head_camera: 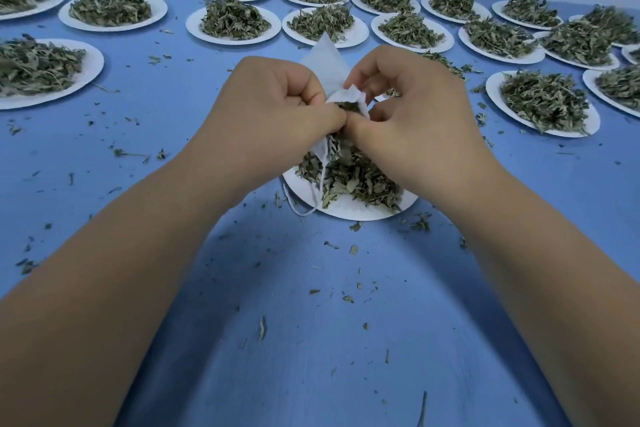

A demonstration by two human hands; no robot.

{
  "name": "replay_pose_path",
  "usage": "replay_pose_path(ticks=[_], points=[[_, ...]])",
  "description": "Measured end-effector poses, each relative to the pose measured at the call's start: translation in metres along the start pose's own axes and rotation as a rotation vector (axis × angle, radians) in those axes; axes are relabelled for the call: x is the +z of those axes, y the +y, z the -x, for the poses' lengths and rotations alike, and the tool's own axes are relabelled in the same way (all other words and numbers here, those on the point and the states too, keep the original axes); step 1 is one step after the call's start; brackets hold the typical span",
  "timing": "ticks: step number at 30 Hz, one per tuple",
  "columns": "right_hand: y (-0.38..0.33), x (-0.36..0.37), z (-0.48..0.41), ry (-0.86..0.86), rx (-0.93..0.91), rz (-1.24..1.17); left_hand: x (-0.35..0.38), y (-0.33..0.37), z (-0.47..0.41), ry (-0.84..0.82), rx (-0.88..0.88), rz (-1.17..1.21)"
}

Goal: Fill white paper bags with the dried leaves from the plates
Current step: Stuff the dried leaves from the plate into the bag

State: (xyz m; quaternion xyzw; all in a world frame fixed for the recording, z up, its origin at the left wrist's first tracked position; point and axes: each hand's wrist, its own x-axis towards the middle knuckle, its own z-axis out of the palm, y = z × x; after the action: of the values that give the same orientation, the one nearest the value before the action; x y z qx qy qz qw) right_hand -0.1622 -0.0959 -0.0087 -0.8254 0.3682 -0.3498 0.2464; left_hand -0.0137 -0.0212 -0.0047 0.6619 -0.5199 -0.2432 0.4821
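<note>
I hold the bag [327, 61] right above the near plate [346, 211], so any leaves [356, 177] that miss the mouth drop back onto their own heap and not the table [311, 322]. My left hand [277, 104] is curled, thumb and forefinger pinching the near rim of the mouth. My right hand [412, 100] pinches the opposite rim, and the two thumbs meet at the opening. That pulls the mouth open towards me, and I can see green inside it, so the bag is at least partly filled. The far corner sticks up behind my knuckles, which tells me the bag is tilted, mouth low towards the heap. Whether my right fingertips are also tucking leaves in, I can't tell: they are bunched over the opening. The string [304, 209] hangs loose past the plate's edge, clear of the mouth. The other plates [232, 24] are full, well apart from my hands, waiting.
</note>
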Motion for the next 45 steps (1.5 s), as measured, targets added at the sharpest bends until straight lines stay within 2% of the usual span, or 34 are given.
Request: replay_pose_path(ticks=[4,12,19,25,29,33,37,39,42,45], points=[[0.003,-0.003,-0.001,0.037,0.052,-0.044,-0.007,0.000,-0.001,-0.039,0.043,0.001],[0.006,-0.007,-0.002,0.101,0.102,-0.097,-0.007,-0.004,0.004,-0.102,0.022,-0.376],[0.000,-0.012,0.001,-0.003,0.155,-0.246,-0.010,0.001,0.003,-0.053,0.076,-0.239],[-0.003,-0.014,0.001,-0.081,0.092,-0.103,-0.014,-0.001,0.001,-0.063,0.158,-0.183],[0.000,-0.011,-0.001,-0.064,0.116,-0.063,-0.017,-0.001,0.002,-0.148,0.223,-0.148],[0.001,-0.007,-0.010,-0.164,0.168,-0.012,-0.019,0.000,0.005,-0.252,0.258,-0.071],[-0.005,-0.006,-0.023,-0.195,0.111,0.065,-0.023,0.002,0.005,-0.250,0.273,-0.025],[-0.007,-0.005,-0.027,-0.187,0.087,0.072,-0.028,0.000,0.003,-0.201,0.280,-0.066],[-0.008,-0.004,-0.032,-0.177,0.070,0.034,-0.039,-0.007,-0.003,-0.134,0.341,-0.248],[-0.012,-0.004,-0.034,-0.203,0.085,-0.069,-0.047,-0.014,-0.005,-0.215,0.329,-0.292]])
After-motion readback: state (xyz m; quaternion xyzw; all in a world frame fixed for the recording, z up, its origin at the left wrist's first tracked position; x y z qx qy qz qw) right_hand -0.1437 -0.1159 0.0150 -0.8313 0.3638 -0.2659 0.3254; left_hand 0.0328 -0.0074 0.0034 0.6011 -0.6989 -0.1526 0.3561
